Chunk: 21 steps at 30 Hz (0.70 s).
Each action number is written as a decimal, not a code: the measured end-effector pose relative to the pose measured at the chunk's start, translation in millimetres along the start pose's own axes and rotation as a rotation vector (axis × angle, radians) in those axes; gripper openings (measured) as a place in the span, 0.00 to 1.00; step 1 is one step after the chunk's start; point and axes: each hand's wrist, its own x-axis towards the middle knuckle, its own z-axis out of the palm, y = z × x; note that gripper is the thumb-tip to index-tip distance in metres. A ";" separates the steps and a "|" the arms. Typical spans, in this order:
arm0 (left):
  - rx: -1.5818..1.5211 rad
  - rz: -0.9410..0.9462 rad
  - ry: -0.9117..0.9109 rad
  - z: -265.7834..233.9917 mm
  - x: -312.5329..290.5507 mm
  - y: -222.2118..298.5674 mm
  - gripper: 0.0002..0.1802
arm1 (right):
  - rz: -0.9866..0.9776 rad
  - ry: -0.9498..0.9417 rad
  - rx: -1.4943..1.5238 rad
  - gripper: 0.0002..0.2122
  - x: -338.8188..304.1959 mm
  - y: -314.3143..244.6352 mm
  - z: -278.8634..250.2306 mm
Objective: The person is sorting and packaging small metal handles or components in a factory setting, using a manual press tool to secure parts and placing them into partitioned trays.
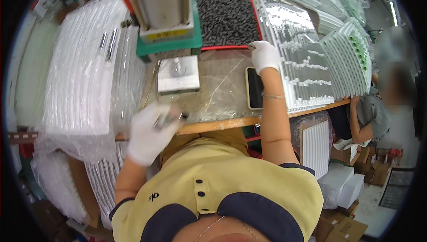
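My left hand (153, 131), in a white glove, is closed round a short shiny metal tube (165, 121) near the front edge of the bench. One end of the tube looks dark; the hand is blurred. At the near right corner of a red tray (259, 22) is my gloved right hand (266, 56), fingers pinched. Something small and dark shows at its fingertips, too small to name. Small black plug-like pieces (226, 13) fill the tray. Between my hands lies a metal block (179, 74) with a short round post on top, in front of a green-based press (169, 44).
A phone (254, 88) lies beside my right wrist. Racks of shiny tubes (298, 51) stand at the right, with a stacked white tray (347, 60) beyond. Plastic-covered white trays (84, 68) fill the left, two loose tubes on top. Another person (373, 113) sits at far right.
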 end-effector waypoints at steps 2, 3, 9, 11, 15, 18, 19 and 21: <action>-0.024 -0.117 0.007 34.3 13.0 -23.4 0.11 | -0.172 -0.056 0.347 0.08 -43.8 -7.6 -31.7; -0.076 -0.056 0.052 51.2 18.0 -34.4 0.10 | -0.294 -0.043 0.458 0.08 -66.4 -13.9 -42.3; -0.086 -0.117 0.006 88.8 20.1 -34.6 0.10 | -0.414 -0.074 0.443 0.06 -125.0 -23.3 -49.8; -0.064 -0.086 0.002 94.1 20.1 -32.4 0.10 | -0.385 -0.087 0.443 0.05 -129.3 -16.9 -51.5; -0.038 -0.081 -0.028 107.8 20.0 -34.2 0.10 | -0.427 -0.014 0.435 0.04 -134.5 -9.1 -53.5; -0.002 -0.009 -0.010 114.7 19.2 -36.4 0.10 | -0.441 -0.101 0.215 0.04 -137.3 -14.1 -60.2; 0.056 0.058 0.010 117.8 20.2 -36.7 0.10 | -0.446 -0.175 0.080 0.06 -137.2 -15.9 -64.4; 0.109 0.145 0.014 118.5 18.9 -39.9 0.10 | -0.500 -0.187 0.000 0.05 -139.8 -21.3 -65.9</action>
